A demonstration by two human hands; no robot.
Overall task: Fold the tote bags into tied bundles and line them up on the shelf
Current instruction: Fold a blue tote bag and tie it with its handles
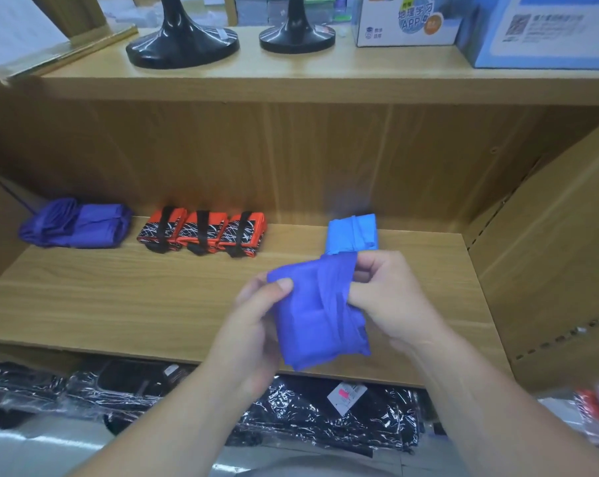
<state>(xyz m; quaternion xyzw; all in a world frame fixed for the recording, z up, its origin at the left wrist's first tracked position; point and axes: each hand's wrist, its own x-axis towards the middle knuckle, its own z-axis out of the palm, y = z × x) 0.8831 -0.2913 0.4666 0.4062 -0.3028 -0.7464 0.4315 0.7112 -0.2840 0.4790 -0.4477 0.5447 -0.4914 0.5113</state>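
Tote bag (320,315) folded, looks untied, held over shelf (119,297) front; left hand (256,325) and right hand (387,301) fingers both pinch it. Already shelved: purple bundle (75,223), three orange bundles (201,232), blue bundle (353,235). Tying, placing remain.

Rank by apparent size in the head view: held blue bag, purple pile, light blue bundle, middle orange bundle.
Largest: held blue bag, though it is nearest the camera, so unsure.
Next: purple pile.
Smallest: light blue bundle and middle orange bundle look alike; not ranked.
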